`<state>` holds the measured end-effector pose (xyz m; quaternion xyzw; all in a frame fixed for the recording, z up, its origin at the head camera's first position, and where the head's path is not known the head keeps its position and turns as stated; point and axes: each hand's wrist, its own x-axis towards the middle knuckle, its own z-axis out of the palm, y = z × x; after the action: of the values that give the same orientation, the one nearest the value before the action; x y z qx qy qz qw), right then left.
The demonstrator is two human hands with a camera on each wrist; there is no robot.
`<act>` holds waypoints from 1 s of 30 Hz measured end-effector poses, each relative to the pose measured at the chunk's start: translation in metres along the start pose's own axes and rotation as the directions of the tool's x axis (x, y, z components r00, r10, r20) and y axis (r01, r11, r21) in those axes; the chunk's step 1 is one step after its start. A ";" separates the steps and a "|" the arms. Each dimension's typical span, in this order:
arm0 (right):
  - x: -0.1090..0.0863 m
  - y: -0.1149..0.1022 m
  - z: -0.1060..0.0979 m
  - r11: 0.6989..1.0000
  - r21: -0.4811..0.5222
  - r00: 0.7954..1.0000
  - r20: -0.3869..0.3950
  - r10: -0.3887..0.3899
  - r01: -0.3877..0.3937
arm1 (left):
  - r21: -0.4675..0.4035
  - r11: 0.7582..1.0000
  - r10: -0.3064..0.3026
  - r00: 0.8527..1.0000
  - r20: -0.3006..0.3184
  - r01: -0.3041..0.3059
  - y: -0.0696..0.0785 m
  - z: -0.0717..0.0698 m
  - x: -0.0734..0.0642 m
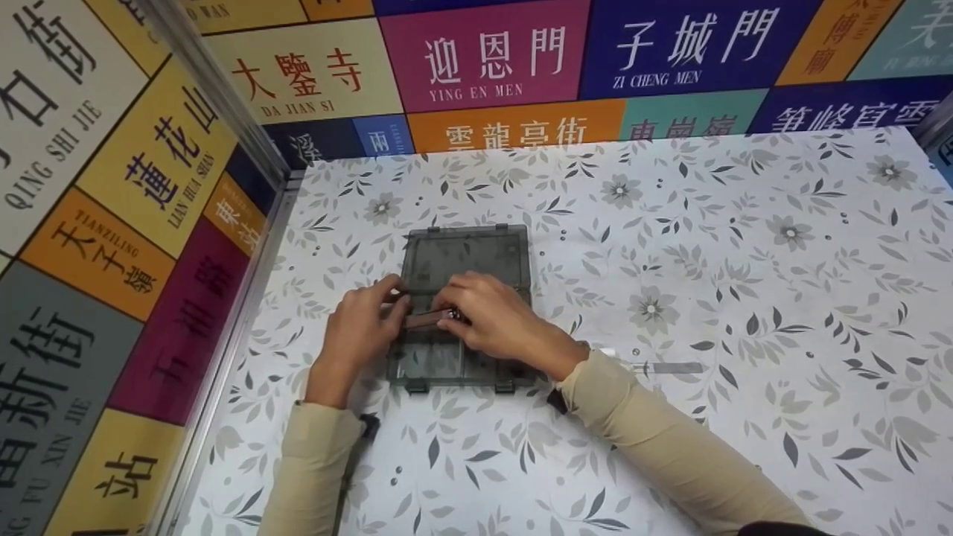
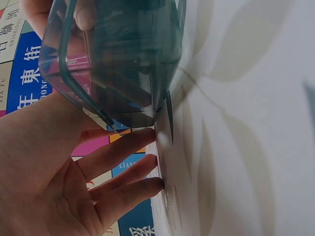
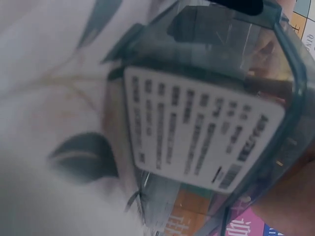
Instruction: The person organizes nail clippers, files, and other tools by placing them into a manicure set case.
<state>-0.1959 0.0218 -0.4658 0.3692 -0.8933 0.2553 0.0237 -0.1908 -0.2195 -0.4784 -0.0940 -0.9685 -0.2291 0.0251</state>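
A dark, see-through plastic compartment box (image 1: 428, 361) lies on the table with its lid (image 1: 465, 257) folded back, away from the person. Over the near compartments my right hand (image 1: 495, 313) pinches a narrow brown strip (image 1: 423, 320), whose exact kind is unclear. My left hand (image 1: 361, 327) is at the box's left side, its thumb near the strip's left end. In the left wrist view, the left hand's fingers (image 2: 125, 196) reach out nearly straight beside the box wall, tips on the tabletop. The right hand partly hides the compartments.
A white printed label (image 3: 197, 128) is stuck on the box's outer wall. To the right, a thin grey strip (image 1: 674, 368) lies on the leaf-patterned tabletop (image 1: 744, 298). Upright panels with coloured place names (image 1: 491, 59) border the table at the back and left.
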 end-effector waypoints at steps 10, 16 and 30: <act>0.002 -0.002 0.006 0.999 0.018 1.000 0.011 0.029 -0.029 | -0.002 1.000 0.005 1.000 0.007 -0.005 -0.002 0.001 -0.001; 0.000 0.002 0.004 0.998 0.043 0.999 0.002 0.038 -0.038 | -0.001 1.000 0.008 1.000 0.006 -0.008 -0.001 0.000 -0.001; -0.015 0.015 -0.024 0.978 0.197 0.996 -0.044 0.083 -0.073 | 0.003 1.000 -0.009 1.000 0.000 0.009 0.000 0.000 -0.001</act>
<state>-0.1990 0.0519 -0.4556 0.3278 -0.8767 0.3520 0.0006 -0.1901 -0.2198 -0.4787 -0.0894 -0.9693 -0.2278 0.0242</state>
